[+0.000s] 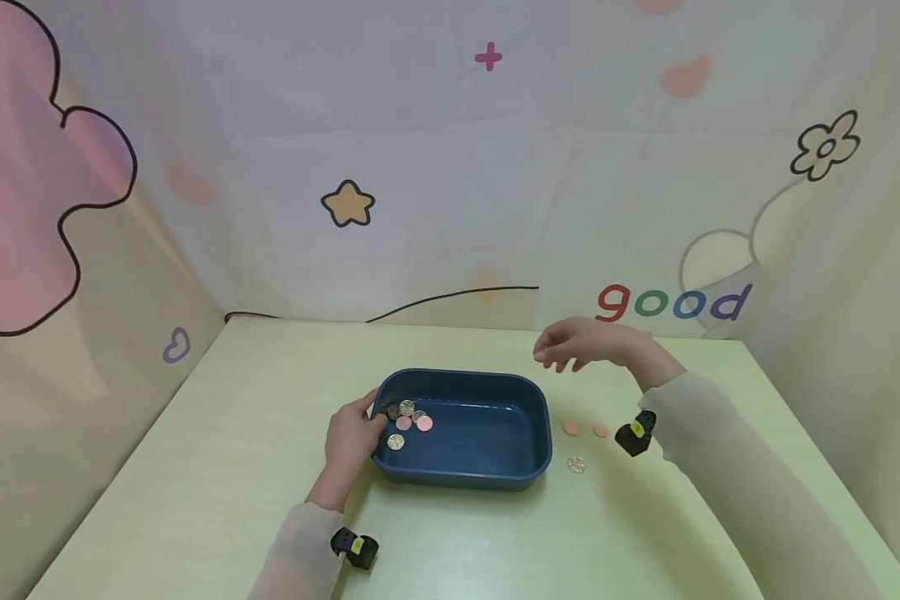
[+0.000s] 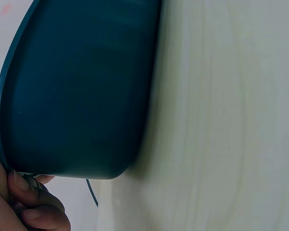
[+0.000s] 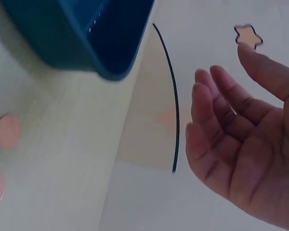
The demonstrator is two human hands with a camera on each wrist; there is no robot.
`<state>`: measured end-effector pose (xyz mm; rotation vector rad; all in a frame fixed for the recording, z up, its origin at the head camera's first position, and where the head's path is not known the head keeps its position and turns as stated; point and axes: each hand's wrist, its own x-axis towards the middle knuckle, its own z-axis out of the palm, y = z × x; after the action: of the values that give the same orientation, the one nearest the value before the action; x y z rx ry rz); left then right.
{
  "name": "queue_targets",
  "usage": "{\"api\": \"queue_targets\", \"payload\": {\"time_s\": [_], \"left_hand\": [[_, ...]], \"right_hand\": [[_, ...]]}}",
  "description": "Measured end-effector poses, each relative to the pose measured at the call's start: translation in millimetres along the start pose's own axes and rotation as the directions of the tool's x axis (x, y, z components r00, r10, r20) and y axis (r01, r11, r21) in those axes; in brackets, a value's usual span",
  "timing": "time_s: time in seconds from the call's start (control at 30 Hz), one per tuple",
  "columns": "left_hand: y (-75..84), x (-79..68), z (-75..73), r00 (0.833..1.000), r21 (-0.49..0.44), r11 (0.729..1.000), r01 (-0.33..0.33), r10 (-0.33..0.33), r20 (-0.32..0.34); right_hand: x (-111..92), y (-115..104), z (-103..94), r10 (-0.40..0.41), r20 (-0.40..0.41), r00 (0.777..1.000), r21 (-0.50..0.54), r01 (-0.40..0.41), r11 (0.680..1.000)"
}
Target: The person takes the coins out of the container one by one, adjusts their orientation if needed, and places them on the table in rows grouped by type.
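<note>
A dark blue rectangular basin [image 1: 465, 479] stands on the table, with several gold and pink coins [image 1: 424, 423] lying at its left end. My left hand [image 1: 350, 437] grips the basin's left rim, thumb over the edge; the left wrist view shows its curled fingers [image 2: 43, 207] at the basin's end wall. Beyond the basin's right end, my right hand [image 1: 588, 342] hangs in the air with fingers loosely bent and nothing in them; its palm [image 3: 255, 159] faces the right wrist camera. Two pink coins [image 1: 571, 427] and a gold coin [image 1: 577, 464] lie on the table to the basin's right.
The pale wood-grain table [image 1: 270, 400] extends around the basin. Behind it hangs a printed cloth [image 1: 435, 208], with further cloth at both sides. A small black camera [image 1: 636, 433] is strapped on the right wrist and another [image 1: 355, 548] on the left.
</note>
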<state>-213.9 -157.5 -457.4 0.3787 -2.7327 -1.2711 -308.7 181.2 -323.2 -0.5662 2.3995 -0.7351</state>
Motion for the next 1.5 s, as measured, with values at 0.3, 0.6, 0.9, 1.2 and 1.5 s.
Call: {"api": "queue_targets", "payload": {"time_s": [0.3, 0.6, 0.9, 1.2, 1.5], "left_hand": [[3.3, 0.0, -0.5, 1.000, -0.011, 1.000, 0.013, -0.013, 0.001], [1.4, -1.4, -0.7, 1.000, -0.005, 1.000, 0.014, -0.014, -0.002], [2.7, -0.8, -3.2, 1.000, -0.003, 1.000, -0.002, 0.002, -0.006], [2.5, 0.5, -3.3, 1.000, 0.016, 1.000, 0.008, -0.008, 0.006], [3.2, -1.1, -3.9, 1.000, 0.016, 1.000, 0.012, -0.012, 0.002]], "right_hand": [[50.0, -46.2, 24.7, -0.066, 0.176, 0.982, -0.131, 0.090, 0.987], [95.7, -71.0, 63.1, -0.119, 0.254, 0.960, -0.133, 0.157, 0.979], [127.0, -86.0, 107.3, -0.221, 0.265, 0.938, -0.165, 0.270, 0.949], [140.7, -93.8, 130.9, -0.246, 0.289, 0.925, -0.158, 0.299, 0.941], [150.1, -88.4, 150.5, -0.293, 0.257, 0.921, -0.265, 0.358, 0.895]]}}
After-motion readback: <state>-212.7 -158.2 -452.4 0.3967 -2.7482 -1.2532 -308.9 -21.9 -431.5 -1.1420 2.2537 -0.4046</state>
